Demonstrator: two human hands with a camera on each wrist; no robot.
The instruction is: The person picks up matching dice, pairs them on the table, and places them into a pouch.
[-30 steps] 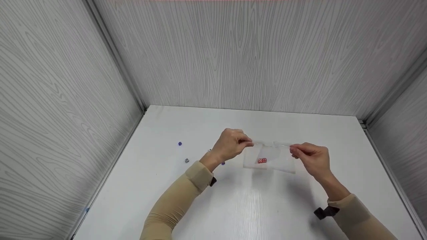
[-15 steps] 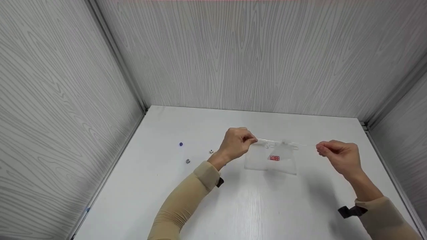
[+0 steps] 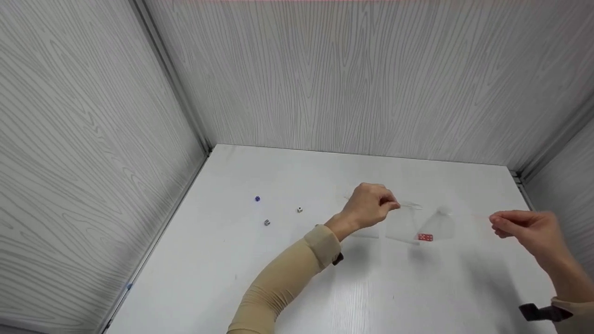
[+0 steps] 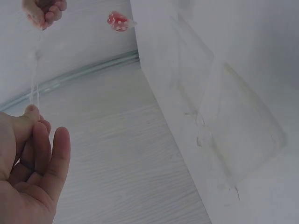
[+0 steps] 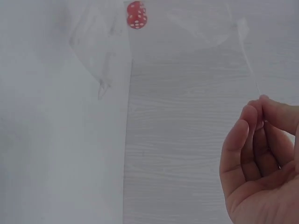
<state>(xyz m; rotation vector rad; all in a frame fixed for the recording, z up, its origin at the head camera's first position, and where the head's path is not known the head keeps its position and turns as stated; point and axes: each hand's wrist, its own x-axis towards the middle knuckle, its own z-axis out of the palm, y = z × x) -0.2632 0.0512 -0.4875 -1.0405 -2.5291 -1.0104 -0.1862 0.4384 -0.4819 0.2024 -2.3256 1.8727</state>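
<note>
A sheer see-through drawstring pouch [image 3: 443, 228] hangs between my hands, its neck bunched and its body flared below. Red dice [image 3: 425, 237] with white dots sit in its bottom corner; they show in the left wrist view as red dice [image 4: 119, 22] too. My left hand [image 3: 369, 205] pinches the thin drawstring [image 4: 35, 88] between thumb and index finger. On the other side, my right hand [image 3: 529, 230] pinches the opposite string end [image 5: 251, 67] with its fingertips. The strings run taut from both hands to the gathered neck.
Two more clear pouches lie flat on the white table, one pouch [image 3: 401, 228] beneath the left hand's fingertips and another pouch [image 3: 370, 236] partly behind that hand. Loose dice lie farther left: a blue die [image 3: 257, 198], a grey die [image 3: 267, 222] and a white die [image 3: 300, 209].
My hands have pulled apart, and the pouch's mouth has drawn into a tight bunch. Both hands and the pouch with the red dice have shifted right, away from the flat pouches.
</note>
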